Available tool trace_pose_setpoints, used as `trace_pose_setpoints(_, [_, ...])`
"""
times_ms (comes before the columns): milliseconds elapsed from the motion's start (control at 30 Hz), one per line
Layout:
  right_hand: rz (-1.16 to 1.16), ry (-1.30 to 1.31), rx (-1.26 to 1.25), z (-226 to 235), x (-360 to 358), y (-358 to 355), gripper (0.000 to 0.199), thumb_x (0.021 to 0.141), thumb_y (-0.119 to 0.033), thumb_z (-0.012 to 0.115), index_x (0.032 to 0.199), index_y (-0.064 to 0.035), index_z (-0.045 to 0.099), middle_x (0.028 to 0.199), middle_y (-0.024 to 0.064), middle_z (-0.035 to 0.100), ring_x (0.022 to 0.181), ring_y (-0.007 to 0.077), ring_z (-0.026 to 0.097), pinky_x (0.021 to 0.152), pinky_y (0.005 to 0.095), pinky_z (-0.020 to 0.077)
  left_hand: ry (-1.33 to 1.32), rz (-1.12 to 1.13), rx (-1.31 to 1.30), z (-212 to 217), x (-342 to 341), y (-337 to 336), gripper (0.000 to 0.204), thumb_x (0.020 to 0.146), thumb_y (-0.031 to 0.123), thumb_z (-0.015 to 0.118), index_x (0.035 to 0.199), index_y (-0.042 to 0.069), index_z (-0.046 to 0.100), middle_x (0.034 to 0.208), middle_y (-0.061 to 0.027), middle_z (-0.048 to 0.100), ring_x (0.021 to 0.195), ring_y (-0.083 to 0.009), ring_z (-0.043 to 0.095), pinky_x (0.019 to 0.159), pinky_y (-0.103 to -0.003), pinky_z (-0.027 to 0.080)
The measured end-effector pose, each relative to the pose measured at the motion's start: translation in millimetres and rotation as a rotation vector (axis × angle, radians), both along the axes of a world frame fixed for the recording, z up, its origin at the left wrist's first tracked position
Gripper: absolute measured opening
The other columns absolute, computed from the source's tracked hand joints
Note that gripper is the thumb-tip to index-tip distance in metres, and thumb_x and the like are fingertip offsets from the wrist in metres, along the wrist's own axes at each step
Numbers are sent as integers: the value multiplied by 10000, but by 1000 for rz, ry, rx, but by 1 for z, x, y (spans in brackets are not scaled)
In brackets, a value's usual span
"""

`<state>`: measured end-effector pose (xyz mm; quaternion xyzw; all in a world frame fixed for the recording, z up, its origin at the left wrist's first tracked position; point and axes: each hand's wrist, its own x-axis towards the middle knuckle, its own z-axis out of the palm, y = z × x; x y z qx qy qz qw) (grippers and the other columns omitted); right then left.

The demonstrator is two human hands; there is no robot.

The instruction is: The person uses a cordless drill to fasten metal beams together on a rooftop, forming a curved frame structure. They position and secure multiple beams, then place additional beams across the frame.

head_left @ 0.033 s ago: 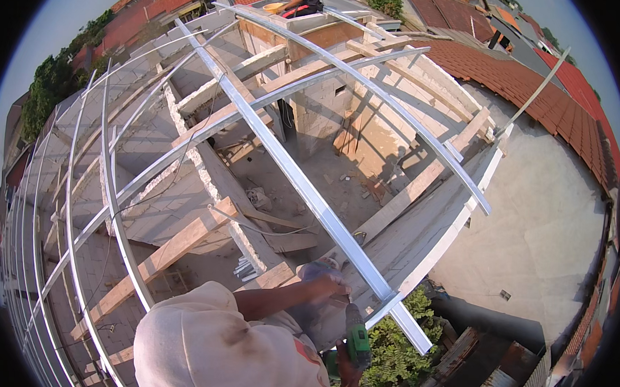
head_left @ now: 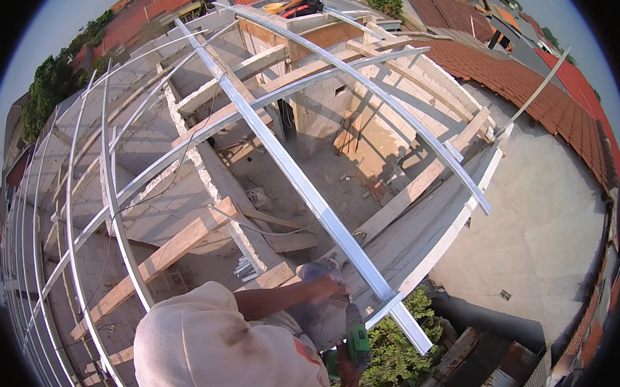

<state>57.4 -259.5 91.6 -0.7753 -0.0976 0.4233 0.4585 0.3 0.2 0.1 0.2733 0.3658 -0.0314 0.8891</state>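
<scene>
A green and black cordless drill (head_left: 359, 339) is in my right hand (head_left: 348, 372), whose fingers wrap round its grip. The drill stands nearly upright, its chuck pointing up the picture. At its tip, my left hand (head_left: 333, 286) is closed in a pinch; anything between those fingers is too small to make out. Just right of both hands runs a long silvery metal channel (head_left: 323, 211). Close to the drill, a short metal crosspiece (head_left: 386, 309) meets that channel near its lower end. My left arm, in a pale sleeve, reaches across from the left.
Thin metal battens (head_left: 110, 178) span the open roof frame on the left. Wooden beams (head_left: 169, 253) and block walls lie below, with a deep drop to the room floor (head_left: 304, 172). A green bush (head_left: 404, 336) grows beneath the edge. Another person (head_left: 308, 1) sits far off.
</scene>
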Motion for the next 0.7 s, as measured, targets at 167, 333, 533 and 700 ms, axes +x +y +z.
trace_pose_setpoints(167, [21, 3, -25, -1, -8, -7, 265, 874, -216, 832, 1049, -82, 686, 696, -9, 605, 568, 104, 554, 508, 300, 424, -6, -14, -12, -2, -7, 0, 249, 961, 194, 746, 1115, 12, 673, 1070, -127, 721, 1024, -277, 722, 962, -482, 593])
trace_pose_setpoints(333, [214, -293, 92, -15, -7, -14, 290, 889, -287, 811, 1059, -75, 708, 778, 34, 676, 672, 163, 638, 605, 347, 495, 39, -129, -125, -20, -10, 5, 239, 969, 190, 734, 1134, 31, 668, 1071, -92, 697, 1023, -259, 710, 956, -468, 596])
trace_pose_setpoints(533, [22, -11, 160, 15, 7, 19, 325, 911, -140, 777, 1190, 0, 688, 1000, 65, 767, 851, 119, 708, 754, 284, 570, 132, -289, -151, -2, 15, 38, 251, 982, 198, 709, 1158, 21, 676, 1101, -104, 709, 1054, -257, 709, 975, -435, 585])
trace_pose_setpoints(700, [-526, 638, 133, -13, -2, 16, 329, 911, -6, 741, 1224, 37, 651, 1011, 59, 724, 872, 112, 689, 776, 244, 568, 181, -343, -326, -37, 24, 13, 216, 1016, 230, 666, 1125, 43, 666, 1078, -78, 709, 1035, -202, 711, 934, -367, 585])
